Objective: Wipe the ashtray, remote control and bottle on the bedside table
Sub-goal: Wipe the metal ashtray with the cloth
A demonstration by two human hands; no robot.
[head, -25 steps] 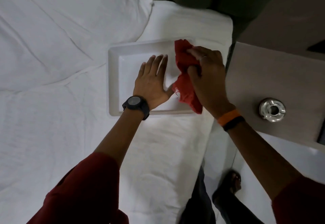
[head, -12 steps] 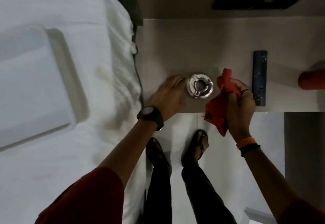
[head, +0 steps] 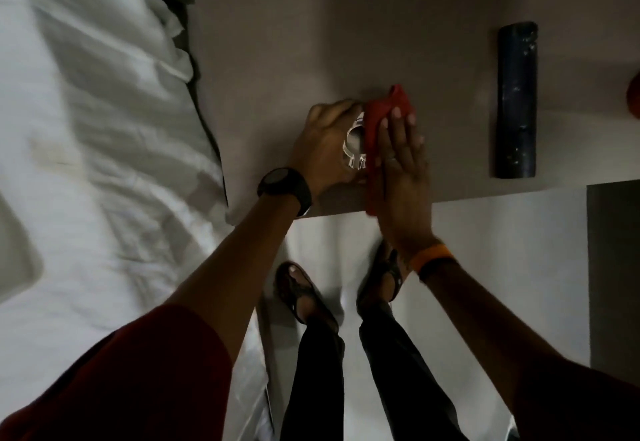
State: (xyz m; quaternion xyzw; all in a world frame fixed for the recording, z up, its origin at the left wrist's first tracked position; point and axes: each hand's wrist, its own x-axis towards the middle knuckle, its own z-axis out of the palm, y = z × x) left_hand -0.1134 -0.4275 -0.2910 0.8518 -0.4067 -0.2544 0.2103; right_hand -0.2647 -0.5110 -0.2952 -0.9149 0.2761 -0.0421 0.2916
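Observation:
A shiny metal ashtray sits near the front edge of the bedside table. My left hand grips its left side, fingers curled around the rim. My right hand lies flat over a red cloth, pressing it against the ashtray's right side. Farther right on the table, a dark remote control lies lengthwise. At the frame's right edge, only a sliver of a red bottle shows.
A bed with rumpled white sheets fills the left side, close against the table. A white tray's corner rests on the bed at the far left. My feet in sandals stand on the pale floor below the table's edge.
I turned from the tray on the bed to the bedside table. My left hand took hold of the ashtray. My right hand brought the red cloth down onto it.

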